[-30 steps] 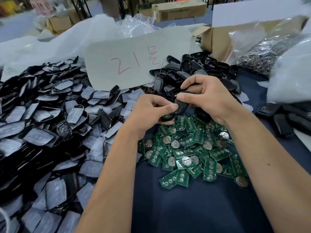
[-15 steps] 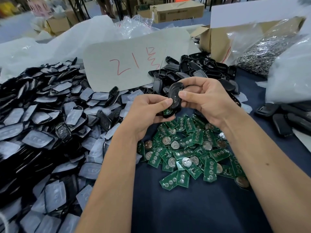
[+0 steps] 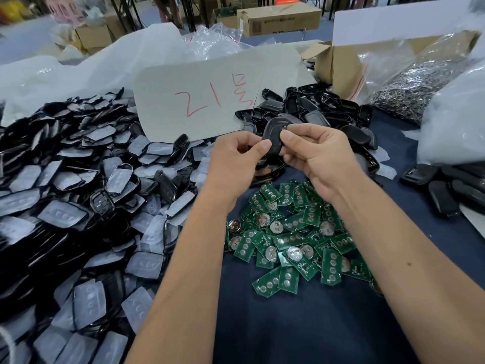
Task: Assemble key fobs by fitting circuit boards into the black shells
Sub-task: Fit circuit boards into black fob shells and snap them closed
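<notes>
A dark blue table (image 3: 301,324) carries a big heap of black shells (image 3: 78,193) on the left and a smaller pile of green circuit boards (image 3: 294,240) near the middle. Above the boards, the left hand (image 3: 233,164) and right hand (image 3: 320,156) both pinch one black key fob (image 3: 273,137), upright between them.
</notes>
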`<action>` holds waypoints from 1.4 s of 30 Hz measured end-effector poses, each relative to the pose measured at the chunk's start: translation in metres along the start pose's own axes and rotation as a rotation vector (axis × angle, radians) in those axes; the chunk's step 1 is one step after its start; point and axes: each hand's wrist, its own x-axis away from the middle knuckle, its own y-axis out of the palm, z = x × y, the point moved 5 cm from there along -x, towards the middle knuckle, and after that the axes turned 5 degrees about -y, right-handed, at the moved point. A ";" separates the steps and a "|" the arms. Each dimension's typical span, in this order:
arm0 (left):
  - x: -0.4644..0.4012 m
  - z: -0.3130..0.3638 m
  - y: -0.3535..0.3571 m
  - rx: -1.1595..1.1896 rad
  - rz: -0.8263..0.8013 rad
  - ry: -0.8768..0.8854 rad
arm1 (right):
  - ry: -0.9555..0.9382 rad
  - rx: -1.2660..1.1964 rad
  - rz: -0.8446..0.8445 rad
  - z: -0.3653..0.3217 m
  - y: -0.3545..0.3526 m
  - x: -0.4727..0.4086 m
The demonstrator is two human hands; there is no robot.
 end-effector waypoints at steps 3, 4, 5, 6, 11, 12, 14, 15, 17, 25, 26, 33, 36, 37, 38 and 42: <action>0.003 0.007 0.004 -0.552 0.231 0.263 | -0.057 0.158 0.105 0.006 0.006 0.004; 0.006 0.009 0.007 -0.633 0.248 0.334 | -0.058 0.169 0.128 0.009 0.007 0.006; 0.008 0.010 0.011 -0.668 0.242 0.377 | -0.059 0.168 0.144 0.010 0.007 0.007; 0.009 0.009 0.013 -0.676 0.225 0.411 | -0.058 0.166 0.150 0.011 0.006 0.007; 0.006 0.006 0.006 -0.400 0.203 0.350 | 0.074 -0.128 -0.048 0.006 -0.002 -0.001; 0.005 0.004 0.001 -0.230 0.215 0.275 | 0.123 -0.227 -0.113 0.005 -0.003 -0.001; 0.003 -0.003 -0.005 0.115 0.195 0.122 | 0.205 -0.360 -0.195 0.005 -0.007 0.000; 0.002 -0.006 -0.007 0.226 0.175 0.065 | 0.224 -0.391 -0.219 0.006 -0.008 0.000; 0.002 -0.009 -0.008 0.343 0.134 -0.005 | 0.233 -0.402 -0.254 0.008 -0.010 0.000; 0.002 -0.012 -0.008 0.472 0.057 -0.050 | 0.192 -0.333 -0.381 0.002 -0.005 0.002; 0.002 -0.013 -0.007 0.468 0.058 -0.055 | 0.184 -0.320 -0.378 0.002 -0.005 0.001; 0.001 -0.016 -0.007 0.437 0.084 -0.094 | 0.161 -0.174 -0.293 0.005 -0.006 -0.001; 0.000 -0.016 -0.007 0.425 0.081 -0.092 | 0.156 -0.157 -0.288 0.005 -0.006 0.000; 0.000 -0.016 -0.007 0.424 0.077 -0.091 | 0.157 -0.156 -0.288 0.004 -0.006 0.000; 0.000 -0.016 -0.007 0.423 0.074 -0.091 | 0.158 -0.155 -0.287 0.004 -0.006 0.001; -0.001 -0.018 -0.006 0.409 0.083 -0.090 | 0.159 -0.123 -0.267 0.002 -0.006 0.001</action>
